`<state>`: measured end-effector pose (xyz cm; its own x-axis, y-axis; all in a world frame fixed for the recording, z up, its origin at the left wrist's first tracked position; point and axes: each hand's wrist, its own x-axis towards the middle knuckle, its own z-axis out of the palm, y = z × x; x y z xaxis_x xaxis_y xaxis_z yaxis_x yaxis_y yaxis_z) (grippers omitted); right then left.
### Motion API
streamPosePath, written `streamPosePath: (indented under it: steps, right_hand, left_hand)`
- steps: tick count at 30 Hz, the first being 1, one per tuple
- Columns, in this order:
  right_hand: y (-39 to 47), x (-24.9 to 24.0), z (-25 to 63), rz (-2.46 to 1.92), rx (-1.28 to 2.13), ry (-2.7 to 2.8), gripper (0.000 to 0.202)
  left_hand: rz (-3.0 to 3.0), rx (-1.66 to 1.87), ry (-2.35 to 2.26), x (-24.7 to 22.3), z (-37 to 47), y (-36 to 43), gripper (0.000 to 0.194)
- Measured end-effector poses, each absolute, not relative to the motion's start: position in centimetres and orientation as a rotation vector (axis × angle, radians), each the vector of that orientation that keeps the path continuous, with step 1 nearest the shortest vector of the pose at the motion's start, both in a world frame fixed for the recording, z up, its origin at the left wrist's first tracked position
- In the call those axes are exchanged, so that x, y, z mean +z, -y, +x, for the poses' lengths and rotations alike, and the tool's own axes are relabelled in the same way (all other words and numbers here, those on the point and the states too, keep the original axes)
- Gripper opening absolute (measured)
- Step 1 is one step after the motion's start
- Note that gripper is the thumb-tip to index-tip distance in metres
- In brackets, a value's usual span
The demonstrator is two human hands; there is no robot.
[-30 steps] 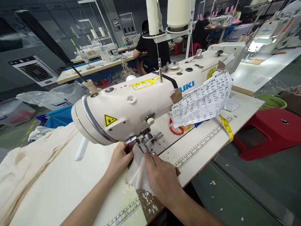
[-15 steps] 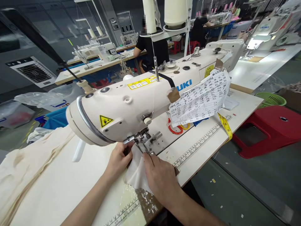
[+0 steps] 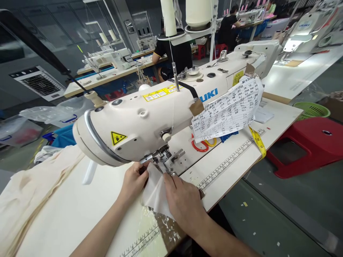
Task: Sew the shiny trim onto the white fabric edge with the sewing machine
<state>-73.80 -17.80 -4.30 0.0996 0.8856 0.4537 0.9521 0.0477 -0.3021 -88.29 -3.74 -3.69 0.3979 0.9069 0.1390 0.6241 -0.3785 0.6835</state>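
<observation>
A white sewing machine (image 3: 128,121) stands across the table, its needle area (image 3: 164,160) low in the middle of the view. Thin white fabric (image 3: 155,189) lies under and in front of the presser foot. My left hand (image 3: 135,180) is closed at the fabric's left edge, close beside the foot, its fingertips partly hidden by the machine head. With fingers bent and pressed together, my right hand (image 3: 182,200) grips the fabric's right side just in front of the foot. A white thread runs down the machine's front from a cone (image 3: 168,18) above.
Handwritten sheets (image 3: 227,110) hang on the machine. Red-handled scissors (image 3: 199,144) lie behind the needle area. A yellow tape measure (image 3: 257,142) drapes over the table edge near a red stool (image 3: 313,146). Cream fabric (image 3: 34,192) lies at left. Two co-workers sit at machines behind.
The view has shifted slightly. My left hand sits marginally further left, and the fabric between my hands spreads a little wider. Both hands keep their hold beside the foot.
</observation>
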Motion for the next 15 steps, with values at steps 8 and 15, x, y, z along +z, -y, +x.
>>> streamPosePath:
  steps: [8, 15]
  right_hand:
    - [17.66, -4.00, -73.95, -1.867, -0.193, 1.771, 0.034]
    - [17.48, -4.31, -74.21, -1.893, -0.317, 1.775, 0.034]
  left_hand:
    - [2.451, 0.790, -1.131, -4.12, -88.94, 3.51, 0.021]
    - [3.041, 0.935, -0.482, -3.57, -88.97, 3.48, 0.022]
